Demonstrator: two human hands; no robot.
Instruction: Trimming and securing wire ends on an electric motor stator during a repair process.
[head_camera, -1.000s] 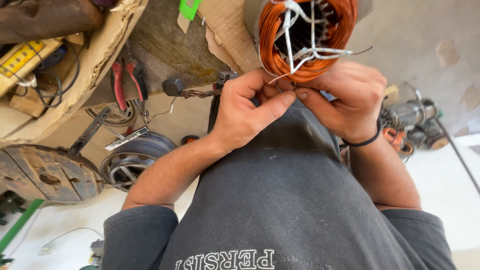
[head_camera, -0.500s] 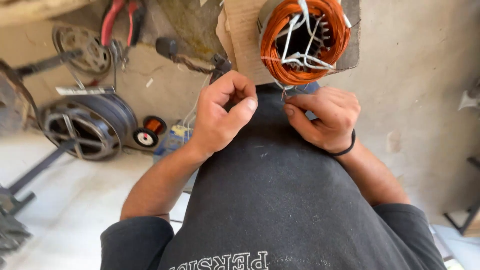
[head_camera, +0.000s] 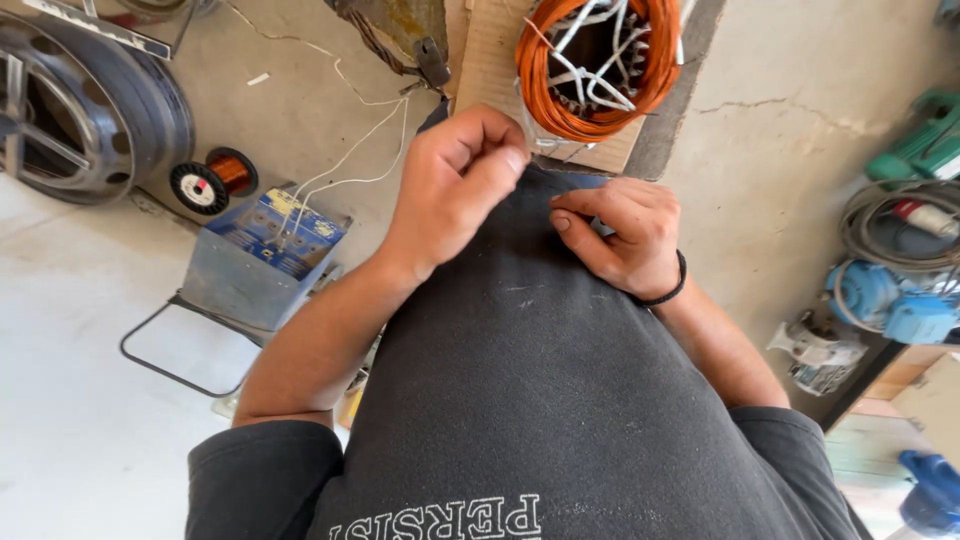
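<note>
Now, left hand (head_camera: 455, 190): fingers pinching at stator (head_camera: 590, 70) edge.
Right hand (head_camera: 620, 235): fingers curled together.
Progress: coils wound, white ties loose.

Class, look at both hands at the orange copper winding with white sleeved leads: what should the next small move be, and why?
Probably draw the pinched lead gently clear. The left hand pinches at the rim of the orange copper winding, where white sleeved leads cross in a tangle; the right hand rests just below, apart from it.

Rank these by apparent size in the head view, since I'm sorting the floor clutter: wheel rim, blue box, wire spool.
1. Wheel rim, though cut off by the frame edge.
2. Blue box, not much smaller.
3. Wire spool, clearly smallest.
All lie on the floor, so nearness hardly skews this.
</note>
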